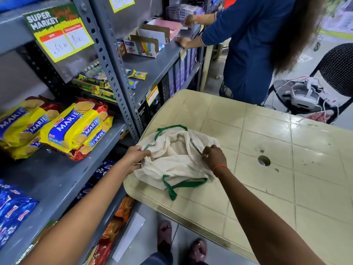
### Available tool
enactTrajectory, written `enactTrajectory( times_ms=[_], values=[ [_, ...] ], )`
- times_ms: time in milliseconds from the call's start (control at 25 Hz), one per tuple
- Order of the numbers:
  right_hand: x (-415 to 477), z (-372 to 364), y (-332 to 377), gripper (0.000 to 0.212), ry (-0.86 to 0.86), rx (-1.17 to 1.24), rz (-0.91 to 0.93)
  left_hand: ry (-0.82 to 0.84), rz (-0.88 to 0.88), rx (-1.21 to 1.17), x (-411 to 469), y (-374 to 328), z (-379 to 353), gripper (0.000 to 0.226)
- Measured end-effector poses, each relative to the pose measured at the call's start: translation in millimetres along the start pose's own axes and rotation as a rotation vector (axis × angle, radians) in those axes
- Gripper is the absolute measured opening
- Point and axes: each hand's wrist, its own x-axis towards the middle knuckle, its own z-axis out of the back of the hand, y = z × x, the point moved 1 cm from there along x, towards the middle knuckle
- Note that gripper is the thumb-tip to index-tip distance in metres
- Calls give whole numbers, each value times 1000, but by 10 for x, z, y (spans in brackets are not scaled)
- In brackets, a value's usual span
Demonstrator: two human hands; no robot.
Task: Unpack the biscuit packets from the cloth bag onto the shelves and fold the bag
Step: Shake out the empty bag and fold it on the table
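A cream cloth bag (172, 159) with green handles lies crumpled and flat on the near left corner of a beige plastic table (267, 169). My left hand (136, 157) pinches the bag's left edge. My right hand (214, 156) pinches its right edge near the opening. Several yellow Marie biscuit packets (76, 125) lie stacked on the grey metal shelf (57, 178) to the left, with more of them (21, 123) further left. No packet shows inside the bag.
Blue biscuit packets (11, 213) lie on the shelf's near left. Orange packets (118, 219) fill the shelf below. Another person (248, 44) in blue stands beyond the table, reaching into the far shelf. A black chair (336, 73) holds a wired device at the right.
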Motion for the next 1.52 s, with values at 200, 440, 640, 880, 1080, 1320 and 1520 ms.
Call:
enactTrajectory(
  times_ms=[200,440,640,880,1080,1320,1520],
  values=[
    [81,46,64,25,-59,-117,-14,112,-31,-86,-53,-144,113,11],
    [86,85,30,24,187,-53,-73,137,-66,-85,-71,-334,182,13],
    [59,37,92,14,123,-65,47,144,-42,-79,-10,-315,129,13],
    [145,1,39,41,240,169,-68,55,-14,-172,64,-278,173,19],
    [160,-31,102,17,300,46,-78,67,10,-188,69,-231,180,29],
    [332,305,95,47,270,-294,-62,-11,-3,-132,68,-332,283,20],
    [413,744,110,26,63,-322,-32,-183,-91,-74,46,-476,310,26]
  ],
)
